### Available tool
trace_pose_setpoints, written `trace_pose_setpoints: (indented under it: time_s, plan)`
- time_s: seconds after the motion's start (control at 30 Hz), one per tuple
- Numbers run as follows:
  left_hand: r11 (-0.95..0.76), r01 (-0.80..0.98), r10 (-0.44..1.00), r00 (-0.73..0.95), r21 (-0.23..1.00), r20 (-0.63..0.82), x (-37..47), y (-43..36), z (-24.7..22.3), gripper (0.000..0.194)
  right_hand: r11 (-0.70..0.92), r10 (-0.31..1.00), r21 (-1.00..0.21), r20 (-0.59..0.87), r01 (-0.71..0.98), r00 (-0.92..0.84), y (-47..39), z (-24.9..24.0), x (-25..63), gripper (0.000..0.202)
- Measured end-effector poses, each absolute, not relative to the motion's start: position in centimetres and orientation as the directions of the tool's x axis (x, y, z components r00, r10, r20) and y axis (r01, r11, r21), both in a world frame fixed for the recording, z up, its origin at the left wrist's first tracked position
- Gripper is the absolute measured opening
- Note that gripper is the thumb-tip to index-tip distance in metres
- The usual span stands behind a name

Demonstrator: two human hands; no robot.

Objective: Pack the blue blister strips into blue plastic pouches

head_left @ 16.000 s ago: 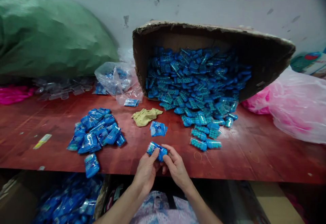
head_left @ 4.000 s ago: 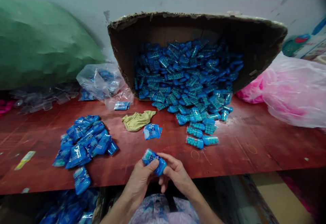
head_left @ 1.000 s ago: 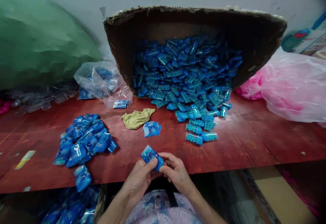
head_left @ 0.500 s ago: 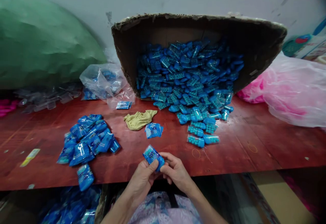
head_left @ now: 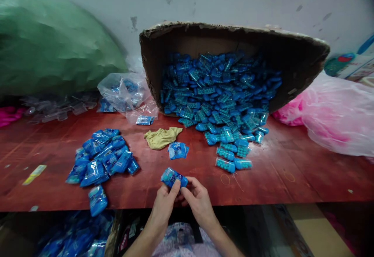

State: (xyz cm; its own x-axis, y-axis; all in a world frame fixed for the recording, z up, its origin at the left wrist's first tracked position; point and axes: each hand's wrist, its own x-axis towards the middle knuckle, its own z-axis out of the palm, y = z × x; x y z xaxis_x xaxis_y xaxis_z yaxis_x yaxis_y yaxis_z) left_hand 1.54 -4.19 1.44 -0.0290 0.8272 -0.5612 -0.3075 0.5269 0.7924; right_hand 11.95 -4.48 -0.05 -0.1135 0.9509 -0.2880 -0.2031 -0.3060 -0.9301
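Left, a pile of blue packets point(head_left: 102, 157) lies on the red table point(head_left: 187, 190). At the near edge, the left hand point(head_left: 165, 202) and right hand point(head_left: 200, 198) pinch one blue packet point(head_left: 173, 177). Right and far, a cardboard box point(head_left: 150, 66) spills blue-capped clear containers point(head_left: 216, 89).

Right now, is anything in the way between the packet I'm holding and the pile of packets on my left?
Nothing visible stands between the held packet and the pile, only bare table. The loose packet lies nearer you, off the line; the cloth and flat cards lie farther back, off it.
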Motion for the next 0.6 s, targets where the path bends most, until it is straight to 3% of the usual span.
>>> trace_pose_setpoints:
  time_s: [0.27, 0.37, 0.6]
  plan:
    - [0.427, -0.34, 0.855, -0.15, 0.838, -0.497, 0.0, -3.3, 1.6, 0.031, -0.374, 0.926, -0.879, -0.337, -0.296, -0.171, -4.0, 0.2, 11.5, 0.035]
    - [0.431, -0.346, 0.86, -0.124, 0.834, -0.496, -0.5, -3.1, 1.9, 0.03, -0.39, 0.918, -0.866, -0.336, -0.314, -0.212, -3.9, 0.4, 11.3, 0.04]
    - [0.455, -0.48, 0.867, 0.044, 0.75, -0.497, -0.4, -3.4, 2.3, 0.022, -0.44, 0.898, -0.824, -0.396, -0.357, -0.191, -3.6, 0.4, 11.4, 0.03]
